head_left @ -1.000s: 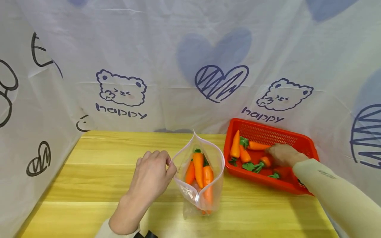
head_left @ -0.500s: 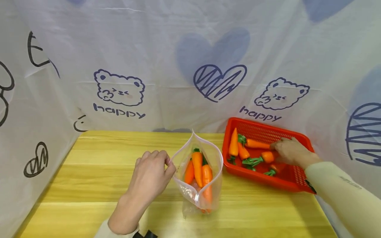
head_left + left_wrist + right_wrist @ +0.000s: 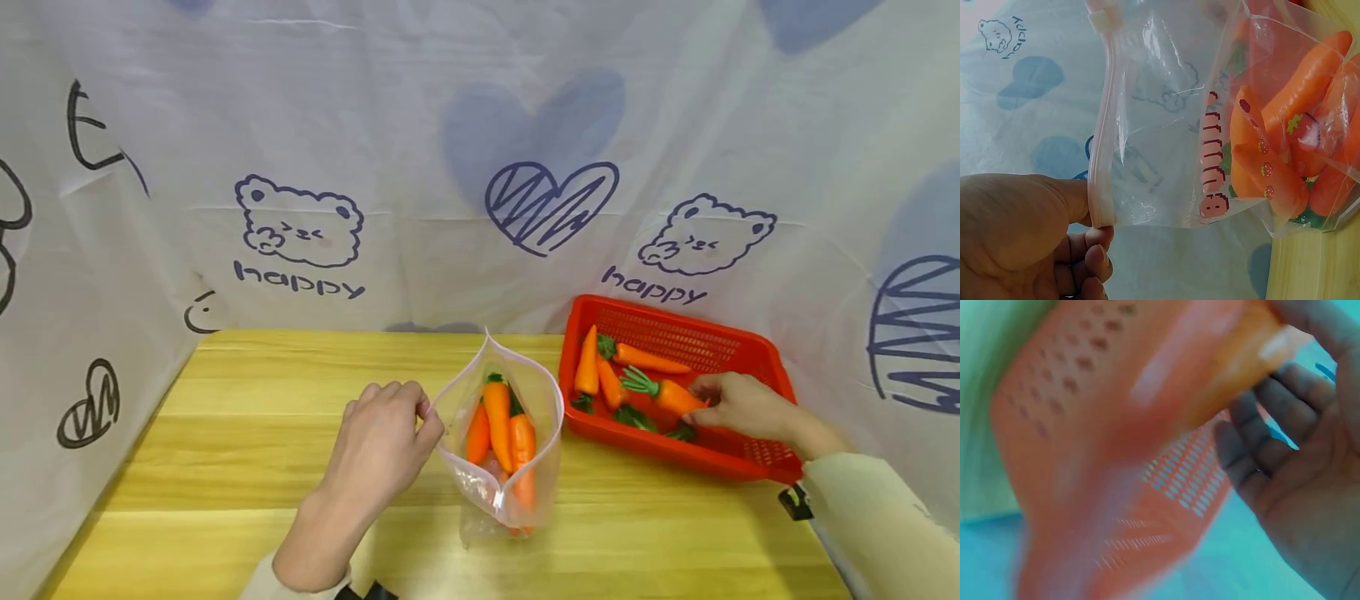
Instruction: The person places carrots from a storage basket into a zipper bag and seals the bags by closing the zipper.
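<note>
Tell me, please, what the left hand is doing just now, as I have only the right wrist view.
Observer: The left hand pinches the zip edge of a clear bag between thumb and fingers.
Operator: Thank you. Is that bag open or closed at the top?
Observer: It is open; the head view shows its edges spread apart, with several orange carrots inside.
Operator: And which way does the green top of the held carrot point, please?
Observer: In the head view, it points away from the right hand, toward the bag's side.
</note>
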The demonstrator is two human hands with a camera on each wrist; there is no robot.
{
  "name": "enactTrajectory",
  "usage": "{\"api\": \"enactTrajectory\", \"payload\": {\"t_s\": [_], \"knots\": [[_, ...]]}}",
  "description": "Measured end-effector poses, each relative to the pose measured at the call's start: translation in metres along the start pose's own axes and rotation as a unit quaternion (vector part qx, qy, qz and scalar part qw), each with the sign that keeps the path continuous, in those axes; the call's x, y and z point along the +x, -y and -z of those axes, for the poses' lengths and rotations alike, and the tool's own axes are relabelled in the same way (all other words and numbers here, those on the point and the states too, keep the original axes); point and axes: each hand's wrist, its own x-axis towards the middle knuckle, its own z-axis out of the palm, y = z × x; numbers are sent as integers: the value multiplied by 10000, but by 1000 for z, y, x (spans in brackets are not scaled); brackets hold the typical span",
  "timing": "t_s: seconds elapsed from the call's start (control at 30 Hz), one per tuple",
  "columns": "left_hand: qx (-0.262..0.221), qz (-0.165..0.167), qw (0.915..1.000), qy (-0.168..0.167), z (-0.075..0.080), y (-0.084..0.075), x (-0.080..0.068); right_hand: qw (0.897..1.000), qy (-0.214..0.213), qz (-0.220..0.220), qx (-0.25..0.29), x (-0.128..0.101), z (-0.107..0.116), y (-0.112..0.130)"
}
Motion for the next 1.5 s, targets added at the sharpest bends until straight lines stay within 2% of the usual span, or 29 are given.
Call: {"api": "enactTrajectory", "payload": {"t_s": [0.1, 0.27, 0.47, 0.6, 0.77, 0.9, 1.03, 1.2, 1.5], "knots": [[-28, 3, 10000, 22, 0, 0, -1, 9997, -184, -54, -155, 8, -14, 4], [-68, 5, 9999, 74, 0, -1, -2, 9951, -495, -163, -844, 13, -37, 6], [-66, 45, 9998, 158, 0, -2, -3, 9881, -964, -452, -1112, 11, -46, 9], [-74, 56, 9997, 213, 0, -1, -4, 9844, -977, -692, -1291, 13, -46, 13], [-111, 32, 9997, 218, -1, 0, -4, 9833, -799, -1228, -1085, 18, -46, 18], [-133, -13, 9997, 189, -1, 0, -4, 9814, -749, -1450, -1006, 21, -48, 20], [-132, -31, 9997, 220, -1, 0, -3, 9802, -1051, -1218, -1157, 20, -50, 19], [-129, 12, 9994, 310, 0, -2, -2, 9734, -1516, -749, -1543, 14, -44, 21], [-110, -49, 9995, 283, 3, -3, -1, 9579, -2159, -24, -1892, 2, -22, 52]]}}
